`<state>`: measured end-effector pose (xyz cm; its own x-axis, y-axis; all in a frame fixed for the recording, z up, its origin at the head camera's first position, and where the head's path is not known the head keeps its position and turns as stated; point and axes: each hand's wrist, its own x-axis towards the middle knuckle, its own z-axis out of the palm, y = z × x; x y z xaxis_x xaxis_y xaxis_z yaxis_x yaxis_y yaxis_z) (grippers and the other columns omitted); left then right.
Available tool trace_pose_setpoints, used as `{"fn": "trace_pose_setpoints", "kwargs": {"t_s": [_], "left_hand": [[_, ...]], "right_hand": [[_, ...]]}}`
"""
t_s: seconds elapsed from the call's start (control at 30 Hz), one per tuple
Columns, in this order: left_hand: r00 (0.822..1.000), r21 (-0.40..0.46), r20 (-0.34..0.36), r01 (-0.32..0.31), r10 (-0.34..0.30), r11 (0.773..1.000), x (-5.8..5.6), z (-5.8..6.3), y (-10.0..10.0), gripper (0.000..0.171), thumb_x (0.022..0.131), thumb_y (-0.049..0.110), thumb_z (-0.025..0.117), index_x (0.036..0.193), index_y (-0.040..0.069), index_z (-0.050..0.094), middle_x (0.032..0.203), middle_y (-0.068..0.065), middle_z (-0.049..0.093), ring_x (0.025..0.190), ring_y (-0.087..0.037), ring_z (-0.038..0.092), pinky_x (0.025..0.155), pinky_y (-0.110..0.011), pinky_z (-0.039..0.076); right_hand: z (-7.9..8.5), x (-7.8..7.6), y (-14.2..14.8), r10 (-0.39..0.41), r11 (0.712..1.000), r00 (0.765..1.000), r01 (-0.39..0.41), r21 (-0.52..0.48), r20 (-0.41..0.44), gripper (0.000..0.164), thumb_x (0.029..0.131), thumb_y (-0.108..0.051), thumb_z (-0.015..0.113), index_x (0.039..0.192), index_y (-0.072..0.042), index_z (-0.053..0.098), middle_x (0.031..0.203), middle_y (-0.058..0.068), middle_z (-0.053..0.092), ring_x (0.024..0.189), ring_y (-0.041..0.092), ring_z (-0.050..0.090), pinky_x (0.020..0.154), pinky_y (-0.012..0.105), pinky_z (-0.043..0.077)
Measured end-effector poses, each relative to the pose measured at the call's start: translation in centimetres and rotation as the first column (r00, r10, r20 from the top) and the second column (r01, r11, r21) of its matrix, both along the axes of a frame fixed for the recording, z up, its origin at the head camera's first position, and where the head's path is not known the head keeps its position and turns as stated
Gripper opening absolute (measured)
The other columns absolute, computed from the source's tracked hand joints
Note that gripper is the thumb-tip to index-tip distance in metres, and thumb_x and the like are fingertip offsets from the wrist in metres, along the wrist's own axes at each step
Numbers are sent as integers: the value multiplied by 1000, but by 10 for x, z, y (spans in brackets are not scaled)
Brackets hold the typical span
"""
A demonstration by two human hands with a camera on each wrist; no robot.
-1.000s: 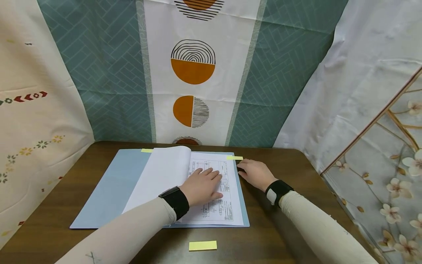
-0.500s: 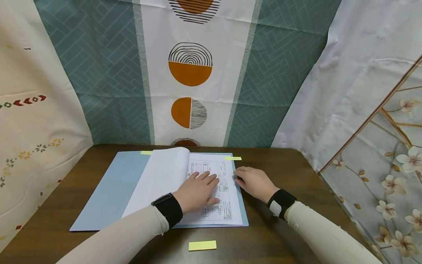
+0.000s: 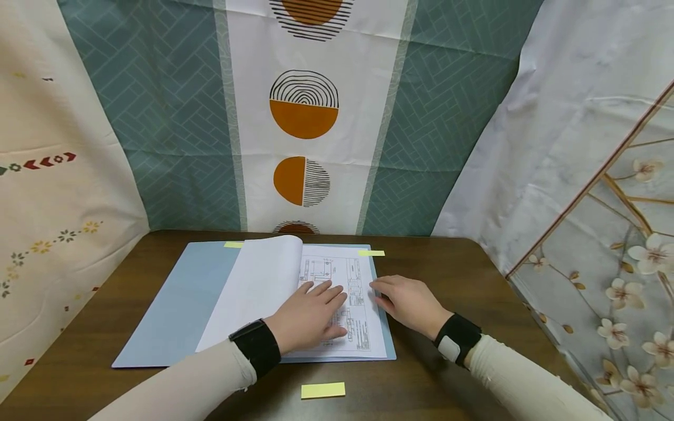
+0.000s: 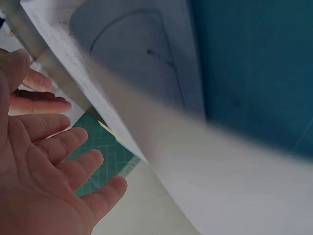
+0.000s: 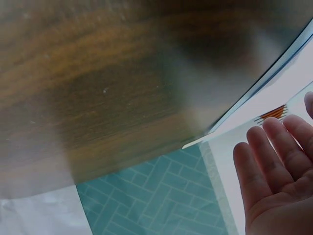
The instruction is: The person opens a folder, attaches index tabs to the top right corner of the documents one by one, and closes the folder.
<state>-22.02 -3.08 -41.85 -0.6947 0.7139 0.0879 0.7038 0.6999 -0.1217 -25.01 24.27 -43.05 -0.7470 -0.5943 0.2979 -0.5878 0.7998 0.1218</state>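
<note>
A blue folder [image 3: 179,304] lies spread on the table, with a stack of white sheets inside. One blank-backed sheet [image 3: 258,286] is turned over to the left and bulges near the fold. On the right lies a page with a technical drawing [image 3: 363,324]. My left hand [image 3: 308,318] lies over this page, palm down, fingers extended and spread. At the page's right edge is my right hand [image 3: 408,301], its fingers loosely bent, fingertips right at the edge. In the right wrist view, the right hand's fingers [image 5: 281,156] are extended and hold nothing.
A yellow sticky tab [image 3: 371,253] sticks out at the page's upper right. Another yellow tab [image 3: 233,244] shows at the folder's top left. A yellow sticky pad [image 3: 323,390] lies on the brown table [image 3: 432,257] in front. Patterned cloths [image 3: 184,128] hang around.
Both hands have moved nearer to me; the left also drifted slightly left over the page. The right hand slid down along the page's right edge, away from the yellow tab.
</note>
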Motion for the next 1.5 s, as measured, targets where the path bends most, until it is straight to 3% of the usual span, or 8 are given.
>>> {"fn": "trace_pose_setpoints", "kwargs": {"t_s": [0.5, 1.03, 1.23, 1.5], "left_hand": [[995, 28, 43, 92, -93, 995, 23, -6, -2, 74, 87, 61, 64, 144, 16, 55, 149, -2, 50, 140, -27, 41, 110, -51, 31], [990, 48, 47, 131, -133, 990, 31, -16, -5, 67, 87, 56, 68, 140, 17, 58, 143, 1, 54, 136, -24, 46, 110, -51, 31], [988, 55, 34, 146, -148, 988, 31, -19, -5, 63, 87, 53, 68, 138, 18, 59, 141, 1, 56, 134, -24, 48, 108, -51, 33], [988, 76, 76, 129, -134, 989, 32, -19, -2, 59, 87, 50, 70, 135, 17, 62, 136, 2, 60, 125, -19, 56, 103, -39, 42]], "right_hand": [[2, 24, 5, 66, 998, 998, -66, 13, 11, 35, 87, -32, 76, 120, -20, 72, 113, -7, 69, 99, 8, 65, 83, 29, 53], [-3, 50, 13, 112, 994, 994, -111, -23, 14, 33, 86, -32, 77, 117, -19, 74, 113, -9, 69, 100, 7, 65, 84, 28, 52], [-2, 59, 14, 113, 994, 992, -112, -23, 58, 32, 87, -32, 76, 116, -19, 74, 114, -9, 69, 101, 8, 66, 85, 29, 52], [-4, 63, 15, 120, 992, 988, -116, -46, 94, 27, 84, -29, 79, 110, -20, 76, 108, -10, 69, 94, 6, 64, 83, 27, 53]]}}
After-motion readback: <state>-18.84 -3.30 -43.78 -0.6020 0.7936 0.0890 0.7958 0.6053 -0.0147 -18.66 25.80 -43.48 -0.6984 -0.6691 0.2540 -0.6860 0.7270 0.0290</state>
